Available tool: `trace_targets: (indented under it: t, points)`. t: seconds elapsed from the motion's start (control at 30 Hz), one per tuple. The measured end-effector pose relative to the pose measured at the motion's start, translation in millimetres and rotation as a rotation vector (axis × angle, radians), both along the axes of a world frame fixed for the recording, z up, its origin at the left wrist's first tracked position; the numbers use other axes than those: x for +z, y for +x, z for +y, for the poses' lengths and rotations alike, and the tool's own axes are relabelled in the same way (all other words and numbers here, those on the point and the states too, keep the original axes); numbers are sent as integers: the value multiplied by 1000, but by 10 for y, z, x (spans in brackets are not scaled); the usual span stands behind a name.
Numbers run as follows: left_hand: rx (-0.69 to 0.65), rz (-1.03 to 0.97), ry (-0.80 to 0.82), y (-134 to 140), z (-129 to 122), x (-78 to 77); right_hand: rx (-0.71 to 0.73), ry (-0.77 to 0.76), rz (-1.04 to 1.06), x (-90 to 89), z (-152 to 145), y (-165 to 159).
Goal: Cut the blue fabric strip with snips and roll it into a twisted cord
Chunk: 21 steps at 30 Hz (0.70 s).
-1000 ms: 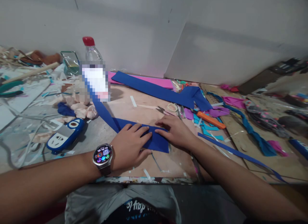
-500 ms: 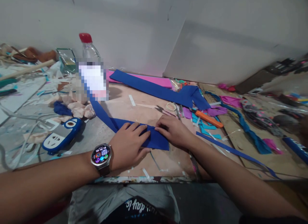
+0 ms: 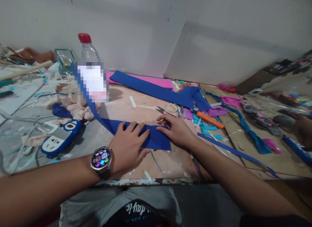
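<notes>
A blue fabric strip [image 3: 156,140] lies across the near part of the bench. My left hand [image 3: 131,142], with a watch on the wrist, rests flat on it with the fingers spread. At the strip's right end is my right hand [image 3: 174,129]; its thumb reaches over the upper edge and the index finger is raised apart from it. From the left end, a narrow blue band [image 3: 94,110] runs up past the bottle [image 3: 90,53]. Behind my right hand lie scissors [image 3: 162,110] and a ring of tape [image 3: 172,107].
A blue and white power strip [image 3: 60,139] with cables lies at left beside crumpled peach scraps [image 3: 81,111]. Further back, another blue fabric piece [image 3: 151,90] overlaps pink sheets [image 3: 163,83]. To the right are an orange cutter [image 3: 209,119] and a thin blue strip [image 3: 236,152].
My right thumb and index finger have come apart from a pinch at the fabric's upper edge. My left hand stays spread on the strip. The view has shifted slightly.
</notes>
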State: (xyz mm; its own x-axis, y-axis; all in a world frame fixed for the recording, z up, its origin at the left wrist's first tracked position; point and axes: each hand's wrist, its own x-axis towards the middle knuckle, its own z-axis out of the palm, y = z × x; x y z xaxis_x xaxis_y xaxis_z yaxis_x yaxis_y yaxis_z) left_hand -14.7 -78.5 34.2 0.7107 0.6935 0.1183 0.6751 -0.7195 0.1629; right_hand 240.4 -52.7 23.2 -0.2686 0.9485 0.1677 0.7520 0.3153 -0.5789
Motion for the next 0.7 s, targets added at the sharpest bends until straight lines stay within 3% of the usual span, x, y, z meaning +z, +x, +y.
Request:
trace_targets:
  t: [0.4,0.7]
  points:
    - [-92,-49,-28,-19,-7,-111,122,31,-11,-39,180,-198]
    - [-3,15,-58,-30,-15,-145,166,-19,60,-31,341,-265]
